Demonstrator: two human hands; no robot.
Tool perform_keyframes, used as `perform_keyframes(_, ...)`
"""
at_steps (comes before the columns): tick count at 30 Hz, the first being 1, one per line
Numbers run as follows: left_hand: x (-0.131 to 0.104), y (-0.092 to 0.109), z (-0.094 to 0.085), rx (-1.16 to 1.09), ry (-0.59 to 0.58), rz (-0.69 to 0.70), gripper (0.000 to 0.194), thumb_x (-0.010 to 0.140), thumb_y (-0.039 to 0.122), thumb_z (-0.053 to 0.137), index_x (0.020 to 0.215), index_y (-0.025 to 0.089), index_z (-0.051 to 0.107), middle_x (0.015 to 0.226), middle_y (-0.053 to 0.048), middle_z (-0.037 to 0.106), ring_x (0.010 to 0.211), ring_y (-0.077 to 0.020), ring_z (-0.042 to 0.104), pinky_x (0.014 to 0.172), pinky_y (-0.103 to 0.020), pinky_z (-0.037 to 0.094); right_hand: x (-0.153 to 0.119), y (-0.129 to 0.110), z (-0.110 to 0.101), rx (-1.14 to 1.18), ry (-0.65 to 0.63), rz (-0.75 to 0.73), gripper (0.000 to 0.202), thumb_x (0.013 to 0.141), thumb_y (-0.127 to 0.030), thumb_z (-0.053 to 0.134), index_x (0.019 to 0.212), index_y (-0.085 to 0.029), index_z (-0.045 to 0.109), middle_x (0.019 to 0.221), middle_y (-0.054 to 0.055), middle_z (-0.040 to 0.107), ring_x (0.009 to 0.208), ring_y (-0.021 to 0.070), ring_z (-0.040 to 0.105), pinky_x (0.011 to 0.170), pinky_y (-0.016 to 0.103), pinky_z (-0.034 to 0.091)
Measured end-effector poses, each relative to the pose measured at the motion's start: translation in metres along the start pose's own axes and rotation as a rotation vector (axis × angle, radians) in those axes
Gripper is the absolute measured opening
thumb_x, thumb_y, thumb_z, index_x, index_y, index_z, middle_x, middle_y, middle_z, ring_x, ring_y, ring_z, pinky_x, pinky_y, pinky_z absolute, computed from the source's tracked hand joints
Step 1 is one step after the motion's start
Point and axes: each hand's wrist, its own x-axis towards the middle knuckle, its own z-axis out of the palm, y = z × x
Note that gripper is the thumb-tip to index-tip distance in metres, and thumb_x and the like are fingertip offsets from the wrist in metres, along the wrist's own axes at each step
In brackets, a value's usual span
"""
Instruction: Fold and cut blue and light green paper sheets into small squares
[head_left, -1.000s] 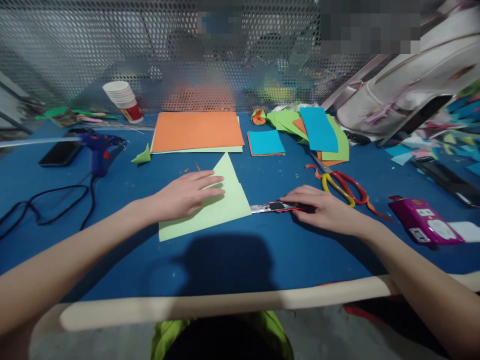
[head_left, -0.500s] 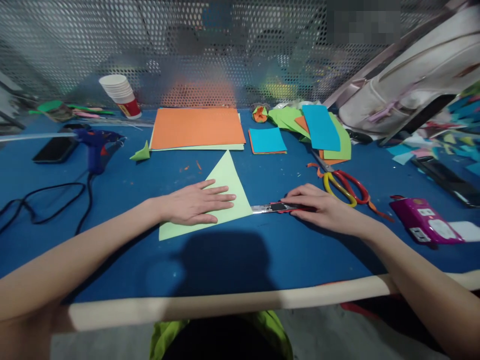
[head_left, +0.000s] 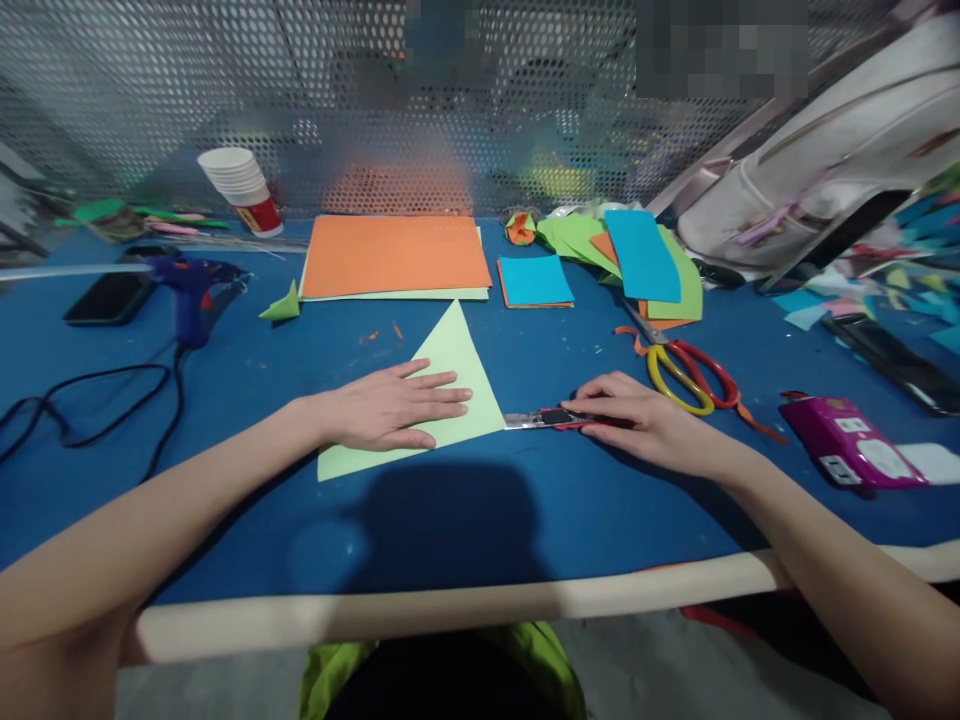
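A light green paper triangle (head_left: 469,385) lies on the blue tabletop, its peak pointing away from me. My left hand (head_left: 386,405) rests flat on it with fingers spread, covering its left part. Red and black in the handle, a utility knife (head_left: 555,418) lies low over the table with its blade extended to the left. My right hand (head_left: 649,420) is closed round the handle. The blade's tip meets the right corner of the triangle; whether it is under the paper I cannot tell.
Behind the triangle are orange sheets (head_left: 397,255) and blue squares (head_left: 536,280). Scissors (head_left: 679,375) and a purple packet (head_left: 851,440) lie right. A glue gun (head_left: 191,295), a phone (head_left: 112,298) and stacked cups (head_left: 240,190) stand or lie left. A perforated metal screen (head_left: 360,110) rises behind.
My right hand and forearm have shifted very slightly. The knife's tip stays at the paper's right corner, and my left hand and the paper have not visibly moved.
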Motion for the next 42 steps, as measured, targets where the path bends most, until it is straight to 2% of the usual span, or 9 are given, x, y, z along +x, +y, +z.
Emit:
perform_keyframes(5, 0.0, 0.0, 0.0, 0.037, -0.007, 0.011, 0.059, 0.101, 0.053, 0.033, 0.154, 0.03, 0.025, 0.162, 0.002, 0.023, 0.152, -0.0173, 0.009, 0.122, -0.038, -0.008, -0.003, -0.002, 0.002, 0.01, 0.006, 0.005, 0.033, 0.096, -0.033, 0.052, 0.124, -0.028, 0.067, 0.11, 0.009, 0.064, 0.104, 0.0234, 0.058, 0.09, 0.042, 0.049)
perform_keyframes(13, 0.0, 0.001, 0.0, 0.019, 0.015, 0.008, 0.058, 0.1, 0.052, 0.036, 0.154, 0.032, 0.026, 0.161, 0.001, 0.027, 0.152, -0.0192, 0.013, 0.123, -0.039, -0.005, -0.005, -0.012, 0.008, -0.012, 0.043, 0.009, 0.033, 0.096, -0.033, 0.051, 0.124, -0.028, 0.067, 0.108, 0.009, 0.064, 0.102, 0.0235, 0.06, 0.089, 0.041, 0.051)
perform_keyframes(18, 0.0, 0.001, 0.0, 0.083, -0.022, 0.005, 0.06, 0.101, 0.056, 0.027, 0.155, 0.029, 0.024, 0.162, 0.002, 0.022, 0.152, -0.0171, 0.007, 0.122, -0.036, -0.009, -0.007, -0.016, 0.013, -0.024, 0.055, 0.012, 0.034, 0.096, -0.033, 0.05, 0.125, -0.025, 0.066, 0.108, 0.01, 0.064, 0.101, 0.0231, 0.059, 0.087, 0.042, 0.051)
perform_keyframes(23, -0.001, -0.001, 0.003, 0.098, -0.003, 0.015, 0.065, 0.099, 0.062, 0.021, 0.155, 0.029, 0.024, 0.162, 0.002, 0.023, 0.152, -0.0177, 0.009, 0.122, -0.037, -0.008, -0.008, -0.02, 0.016, -0.045, 0.048, 0.009, 0.034, 0.097, -0.033, 0.05, 0.126, -0.023, 0.065, 0.107, 0.011, 0.064, 0.101, 0.0231, 0.06, 0.087, 0.041, 0.051)
perform_keyframes(34, 0.0, 0.0, 0.003, 0.119, -0.001, 0.018, 0.07, 0.097, 0.066, 0.019, 0.154, 0.026, 0.027, 0.162, 0.001, 0.023, 0.152, -0.0176, 0.01, 0.121, -0.036, -0.01, -0.005, -0.031, 0.021, -0.076, 0.035, 0.01, 0.034, 0.098, -0.03, 0.048, 0.127, -0.022, 0.064, 0.107, 0.011, 0.063, 0.101, 0.0227, 0.06, 0.085, 0.041, 0.052)
perform_keyframes(42, 0.0, 0.0, 0.004, 0.094, 0.018, 0.018, 0.068, 0.097, 0.066, 0.022, 0.154, 0.03, 0.026, 0.161, 0.001, 0.024, 0.152, -0.0189, 0.012, 0.122, -0.039, -0.006, -0.005, -0.037, 0.026, -0.08, 0.036, 0.007, 0.034, 0.099, -0.03, 0.047, 0.127, -0.022, 0.063, 0.108, 0.011, 0.063, 0.102, 0.0229, 0.059, 0.086, 0.041, 0.052)
